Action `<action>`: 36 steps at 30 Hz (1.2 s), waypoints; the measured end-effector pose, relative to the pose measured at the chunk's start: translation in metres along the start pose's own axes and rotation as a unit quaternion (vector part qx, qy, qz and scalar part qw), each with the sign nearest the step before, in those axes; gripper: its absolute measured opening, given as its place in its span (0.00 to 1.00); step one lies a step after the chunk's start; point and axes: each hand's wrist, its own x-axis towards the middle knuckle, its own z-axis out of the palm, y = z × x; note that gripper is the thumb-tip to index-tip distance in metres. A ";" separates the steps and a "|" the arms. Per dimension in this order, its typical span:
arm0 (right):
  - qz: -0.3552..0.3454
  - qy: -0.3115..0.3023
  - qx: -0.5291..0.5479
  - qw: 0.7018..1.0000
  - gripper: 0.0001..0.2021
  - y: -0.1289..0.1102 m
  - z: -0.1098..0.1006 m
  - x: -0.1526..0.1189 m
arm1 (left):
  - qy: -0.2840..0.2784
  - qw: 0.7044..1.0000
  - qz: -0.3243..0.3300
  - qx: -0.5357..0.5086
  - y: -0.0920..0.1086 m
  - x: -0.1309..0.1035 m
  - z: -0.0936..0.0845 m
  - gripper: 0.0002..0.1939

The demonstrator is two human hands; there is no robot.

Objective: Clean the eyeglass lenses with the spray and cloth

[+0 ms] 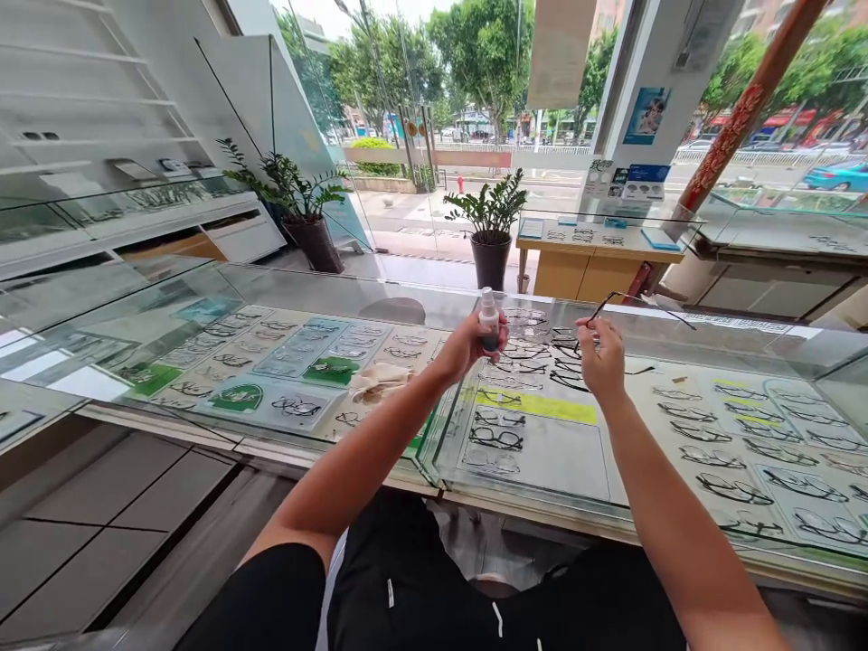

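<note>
Over the glass counter, my left hand (467, 344) is wrapped round a small spray bottle (488, 316) with a white top, held upright. To the right, my right hand (602, 354) pinches a pair of thin dark-framed eyeglasses (614, 297); one arm of the frame reaches out to the right below the fingers. A gap separates the bottle from the glasses. A crumpled cream cloth (381, 383) lies on the counter, left of my left forearm.
The glass display counter (420, 470) holds rows of eyeglasses on both sides. Beyond it stand a potted plant (491, 258), another potted plant (316, 240) and a wooden display cabinet (589, 271) by the window. A round stool seat (391, 311) shows behind the glass.
</note>
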 end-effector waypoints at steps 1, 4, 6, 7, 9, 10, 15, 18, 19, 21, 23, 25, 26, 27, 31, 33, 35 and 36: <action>-0.002 -0.004 -0.001 1.000 0.14 0.001 0.000 0.000 | -0.017 1.000 -0.012 -0.013 -0.006 0.010 0.003 0.19; -0.010 -0.027 -0.003 1.000 0.15 -0.001 0.002 -0.001 | -0.050 0.997 -0.042 -0.037 -0.024 0.028 0.006 0.35; -0.014 -0.056 0.002 0.998 0.16 -0.007 0.003 -0.002 | -0.063 0.995 -0.062 -0.051 -0.033 0.031 0.004 0.40; -0.014 -0.071 0.012 0.997 0.16 -0.011 0.004 -0.003 | -0.069 0.994 -0.071 -0.055 -0.035 0.030 0.003 0.42; -0.004 -0.105 0.051 0.993 0.17 -0.021 0.005 -0.007 | -0.076 0.992 -0.086 -0.051 -0.037 0.026 0.000 0.43; 0.008 -0.126 0.076 0.989 0.18 -0.027 0.006 -0.008 | -0.075 0.992 -0.090 -0.046 -0.037 0.023 -0.001 0.44; 0.085 -0.248 0.214 0.941 0.17 -0.052 0.006 -0.018 | -0.055 0.993 -0.095 -0.032 -0.039 0.018 -0.006 0.44; 0.118 -0.299 0.277 0.905 0.17 -0.059 0.006 -0.022 | -0.022 0.998 -0.063 0.010 -0.047 0.018 -0.007 0.41; 0.126 -0.311 0.295 0.895 0.17 -0.060 0.007 -0.023 | -0.007 0.998 -0.044 0.039 -0.049 0.018 -0.007 0.40; 0.140 -0.327 0.326 0.876 0.17 -0.061 0.009 -0.024 | 0.022 0.995 -0.011 0.099 -0.054 0.018 -0.006 0.37; 0.151 -0.339 0.347 0.862 0.16 -0.060 0.012 -0.026 | 0.040 0.989 0.001 0.146 -0.057 0.018 -0.005 0.36; 0.162 -0.346 0.363 0.850 0.16 -0.059 0.015 -0.028 | 0.038 0.984 -0.001 0.175 -0.058 0.018 -0.003 0.36; 0.165 -0.349 0.369 0.846 0.16 -0.059 0.016 -0.029 | 0.034 0.982 -0.001 0.185 -0.059 0.018 -0.003 0.36; 0.167 -0.352 0.373 0.842 0.16 -0.059 0.017 -0.030 | 0.030 0.981 0.000 0.190 -0.059 0.019 -0.002 0.37; 0.167 -0.365 0.377 0.835 0.16 -0.061 0.017 -0.031 | 0.035 0.982 0.001 0.188 -0.061 0.021 -0.002 0.37; 0.162 -0.373 0.381 0.830 0.16 -0.063 0.017 -0.031 | 0.035 0.982 -0.002 0.186 -0.061 0.020 -0.002 0.37; 0.153 -0.378 0.387 0.827 0.16 -0.064 0.017 -0.031 | 0.033 0.982 -0.006 0.185 -0.060 0.019 -0.001 0.37; 0.150 -0.379 0.388 0.826 0.17 -0.065 0.016 -0.030 | 0.032 0.982 -0.009 0.184 -0.060 0.018 0.000 0.36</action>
